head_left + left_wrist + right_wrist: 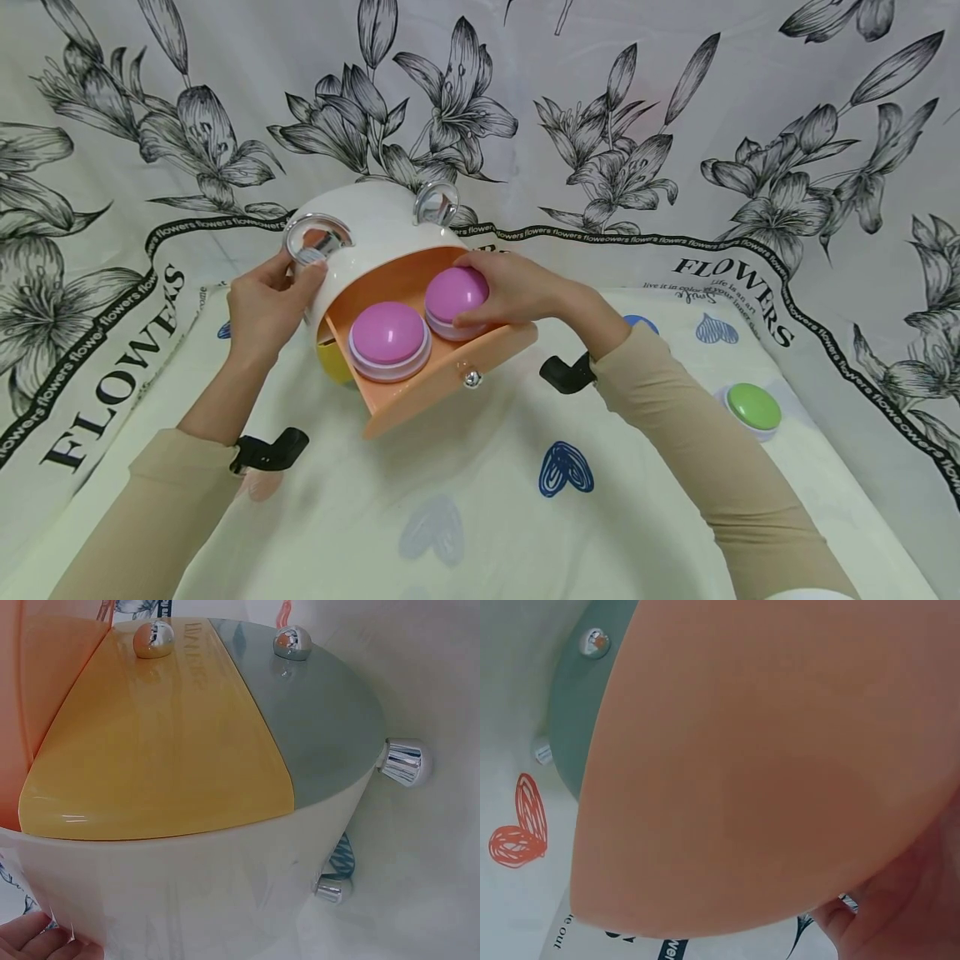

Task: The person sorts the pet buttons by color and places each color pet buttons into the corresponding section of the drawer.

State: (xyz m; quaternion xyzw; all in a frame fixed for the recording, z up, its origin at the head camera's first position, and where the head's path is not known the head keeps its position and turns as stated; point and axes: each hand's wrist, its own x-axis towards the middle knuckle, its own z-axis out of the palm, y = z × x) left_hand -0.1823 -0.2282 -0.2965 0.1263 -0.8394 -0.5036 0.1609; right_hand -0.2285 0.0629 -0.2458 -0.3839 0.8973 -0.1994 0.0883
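Observation:
A rounded white drawer box (367, 212) with chrome fittings is seen tilted, its peach drawer (442, 379) pulled out. My left hand (262, 304) grips the shell at its left side, thumb beside a chrome fitting; its fingertips show on the white wall in the left wrist view. Inside the drawer sit two round pink-domed push buttons on pale bases, a left one (387, 335) and a right one (454, 296). My right hand (517, 287) holds the right button, fingers and thumb around its side. In the right wrist view the drawer front (757, 772) hides the buttons.
Below the peach drawer are a yellow drawer (157, 750) and a grey-green drawer (315, 712), each with a chrome knob. A green-domed button (753, 407) lies at the right on the heart-patterned cloth (487, 517). A blue round thing (642, 322) shows behind my right forearm.

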